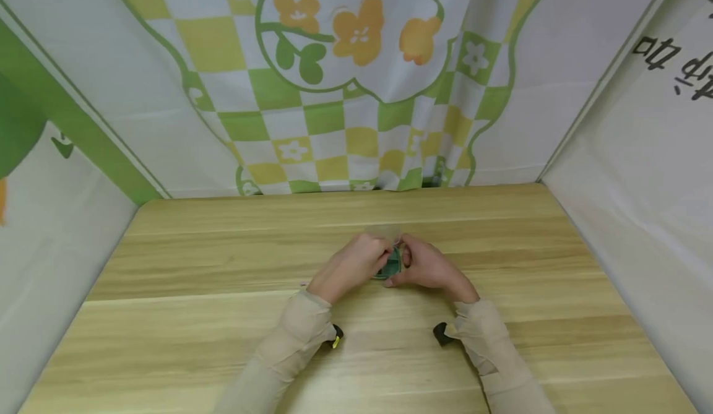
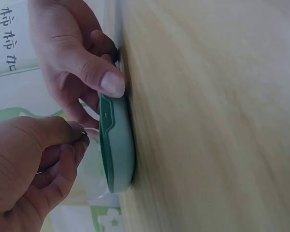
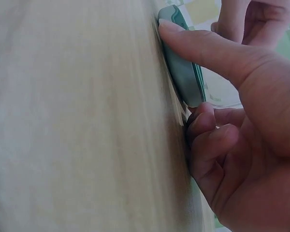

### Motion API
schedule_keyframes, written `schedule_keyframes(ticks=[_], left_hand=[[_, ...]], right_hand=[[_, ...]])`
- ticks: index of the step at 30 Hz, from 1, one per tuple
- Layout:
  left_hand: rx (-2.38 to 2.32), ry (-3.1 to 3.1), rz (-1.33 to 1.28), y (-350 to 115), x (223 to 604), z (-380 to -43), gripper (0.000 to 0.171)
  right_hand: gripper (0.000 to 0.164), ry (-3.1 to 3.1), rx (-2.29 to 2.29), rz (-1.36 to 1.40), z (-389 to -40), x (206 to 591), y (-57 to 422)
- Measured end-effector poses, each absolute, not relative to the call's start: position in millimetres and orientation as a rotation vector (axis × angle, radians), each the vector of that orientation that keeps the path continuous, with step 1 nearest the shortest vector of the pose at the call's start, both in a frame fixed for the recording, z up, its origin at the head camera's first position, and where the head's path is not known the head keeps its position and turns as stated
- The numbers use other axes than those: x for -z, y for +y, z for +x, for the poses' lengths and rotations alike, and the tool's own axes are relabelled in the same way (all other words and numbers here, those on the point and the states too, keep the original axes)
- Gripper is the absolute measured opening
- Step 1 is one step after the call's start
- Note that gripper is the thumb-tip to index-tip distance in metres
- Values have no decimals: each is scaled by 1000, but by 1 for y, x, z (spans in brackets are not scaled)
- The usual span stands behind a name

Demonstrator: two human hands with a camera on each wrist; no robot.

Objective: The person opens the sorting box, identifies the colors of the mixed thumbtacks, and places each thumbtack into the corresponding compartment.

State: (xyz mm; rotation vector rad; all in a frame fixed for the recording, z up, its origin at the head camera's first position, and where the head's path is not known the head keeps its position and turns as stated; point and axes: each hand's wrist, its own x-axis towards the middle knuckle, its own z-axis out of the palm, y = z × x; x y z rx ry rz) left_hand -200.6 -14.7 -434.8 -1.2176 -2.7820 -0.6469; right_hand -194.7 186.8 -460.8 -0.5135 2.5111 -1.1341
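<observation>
A small round green case (image 1: 393, 265) with inner compartments lies on the table, its clear lid (image 1: 383, 231) raised on the far side. My right hand (image 1: 429, 267) grips the case from the right, thumb along the near side and fingers curled at the other. In the right wrist view the thumb presses the pale green wall of the case (image 3: 182, 72). My left hand (image 1: 359, 259) is over the left part of the case. Its thumb and forefinger pinch a small thin piece (image 2: 85, 133) just above the opening; I cannot tell what it is.
The wooden table (image 1: 223, 352) reaches back to a checked green, yellow and white curtain (image 1: 334, 117). White walls stand at left and right. A tiny pale object (image 1: 303, 284) lies left of the left wrist. Dark wrist pieces (image 1: 444, 333) show by both sleeves.
</observation>
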Motion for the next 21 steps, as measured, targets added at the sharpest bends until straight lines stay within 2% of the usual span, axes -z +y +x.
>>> schedule_keyframes(ticks=[21], left_hand=[[556,-2649,-1216,-2,442,-207,8]], right_hand=[[58,2538,1102,-511,-198,463,186]])
